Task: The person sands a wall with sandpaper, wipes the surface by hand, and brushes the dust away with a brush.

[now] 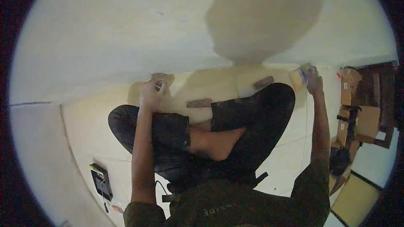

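Sitting cross-legged on the floor (290, 143), hands far apart: left hand (151, 93) clenched something small, right hand (313, 82) gripped a tape roll (298, 77).

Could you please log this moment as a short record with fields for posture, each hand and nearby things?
posture: person sits cross-legged on the floor, facing a wall
left hand: closed on a small object, low at the wall's foot
right hand: grips a pale roll
floor items: two small brown blocks
right side: cardboard boxes
left side: dark device
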`<state>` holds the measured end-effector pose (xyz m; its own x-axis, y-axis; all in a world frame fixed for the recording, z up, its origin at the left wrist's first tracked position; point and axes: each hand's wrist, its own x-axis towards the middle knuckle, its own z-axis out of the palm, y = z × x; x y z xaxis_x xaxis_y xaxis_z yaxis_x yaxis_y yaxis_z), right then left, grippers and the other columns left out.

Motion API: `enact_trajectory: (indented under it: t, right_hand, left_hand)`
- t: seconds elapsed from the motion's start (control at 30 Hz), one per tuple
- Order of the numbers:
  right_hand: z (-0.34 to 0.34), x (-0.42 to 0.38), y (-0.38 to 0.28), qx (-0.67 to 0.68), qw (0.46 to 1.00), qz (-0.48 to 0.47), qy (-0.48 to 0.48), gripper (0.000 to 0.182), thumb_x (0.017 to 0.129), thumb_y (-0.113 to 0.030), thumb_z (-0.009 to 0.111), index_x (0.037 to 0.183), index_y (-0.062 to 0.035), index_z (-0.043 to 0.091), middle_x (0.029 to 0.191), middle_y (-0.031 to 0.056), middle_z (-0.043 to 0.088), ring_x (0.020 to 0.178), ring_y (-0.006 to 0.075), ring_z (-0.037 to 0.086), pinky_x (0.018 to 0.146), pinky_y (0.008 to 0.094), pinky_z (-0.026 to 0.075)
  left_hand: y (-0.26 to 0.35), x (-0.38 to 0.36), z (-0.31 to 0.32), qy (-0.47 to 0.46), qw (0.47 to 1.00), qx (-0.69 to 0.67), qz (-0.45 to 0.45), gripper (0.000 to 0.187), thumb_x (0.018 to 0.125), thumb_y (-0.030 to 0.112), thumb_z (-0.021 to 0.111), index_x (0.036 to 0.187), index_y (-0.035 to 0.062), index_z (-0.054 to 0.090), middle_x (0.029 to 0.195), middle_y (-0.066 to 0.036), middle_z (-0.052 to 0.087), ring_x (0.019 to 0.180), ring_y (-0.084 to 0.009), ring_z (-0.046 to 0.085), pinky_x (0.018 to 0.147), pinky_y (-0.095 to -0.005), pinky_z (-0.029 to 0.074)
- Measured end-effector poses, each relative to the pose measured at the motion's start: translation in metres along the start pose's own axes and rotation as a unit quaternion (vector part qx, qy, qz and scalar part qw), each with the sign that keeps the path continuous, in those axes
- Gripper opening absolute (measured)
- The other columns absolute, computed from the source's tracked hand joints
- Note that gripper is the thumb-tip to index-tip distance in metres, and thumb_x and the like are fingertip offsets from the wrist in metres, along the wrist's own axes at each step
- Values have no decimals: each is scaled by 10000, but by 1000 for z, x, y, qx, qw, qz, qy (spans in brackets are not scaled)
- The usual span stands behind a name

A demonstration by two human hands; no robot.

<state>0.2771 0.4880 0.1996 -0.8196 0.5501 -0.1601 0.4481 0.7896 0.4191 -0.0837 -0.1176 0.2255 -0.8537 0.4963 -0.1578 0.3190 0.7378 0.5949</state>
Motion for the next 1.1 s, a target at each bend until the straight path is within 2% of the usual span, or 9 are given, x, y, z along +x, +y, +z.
enact_trajectory:
  t: [0.1,0.3,0.43,0.53,0.57,0.7,0.93,1.0,1.1]
  right_hand:
    - [22,0,17,44,997,-35,-48,756,898,-112,613,1582,-293,344,1673,58,280,1502,342,325,1051,548,461]
    - [25,-15,46,-41,985,-18,-164,723,937,-275,650,1579,-160,338,1669,88,280,1508,334,309,1111,532,390]
    - [115,-40,70,-101,994,25,-29,738,909,-328,683,1539,-105,370,1536,132,465,1314,339,529,920,488,525]
    - [93,-55,67,1,984,44,-174,652,966,-395,602,1485,-52,407,1479,206,499,1313,335,532,891,482,530]
    - [92,-62,69,60,990,35,-125,601,1004,-456,531,1419,-31,440,1355,267,579,1214,378,602,866,495,533]
    - [20,-65,67,264,954,95,-106,510,975,-458,594,1243,-29,536,1055,245,704,999,465,669,858,527,529]
    - [-87,-11,24,-73,995,46,-56,358,843,-443,735,1012,-129,721,1035,151,737,953,330,724,768,443,563]
    - [-103,9,-28,-108,992,-19,-67,184,794,-267,754,930,-145,768,953,111,766,887,293,747,742,465,573]
    - [-122,22,-123,-100,989,-91,-52,139,874,-228,653,896,-161,773,915,103,766,894,271,748,731,438,565]
  left_hand:
    - [1,1,-3,-23,998,3,-57,313,931,305,688,1072,28,725,919,-173,752,809,-301,739,758,-404,574]
    - [-9,1,1,-10,999,18,-39,311,935,321,682,1057,38,724,912,-173,750,798,-315,729,760,-413,572]
    - [-9,-1,-5,9,998,51,-31,334,928,334,693,1048,23,714,928,-177,747,833,-319,730,771,-419,574]
    - [-30,2,13,26,998,50,-9,345,927,339,699,1050,17,709,934,-181,744,841,-320,729,772,-428,573]
    - [-20,0,5,10,998,43,-33,343,928,337,700,1051,17,707,935,-183,742,839,-320,729,770,-432,573]
    - [-15,0,4,21,1000,6,10,339,934,326,695,1073,17,705,933,-191,739,826,-329,725,766,-445,570]
    - [4,3,-4,9,999,-43,26,312,917,280,694,1094,23,709,951,-181,746,826,-328,729,781,-433,570]
    - [-4,3,0,2,1000,0,13,293,912,263,698,1098,38,708,956,-175,747,820,-330,728,786,-439,570]
    - [-22,7,8,-11,1000,9,5,299,907,245,702,1148,68,698,974,-165,746,825,-328,723,797,-447,568]
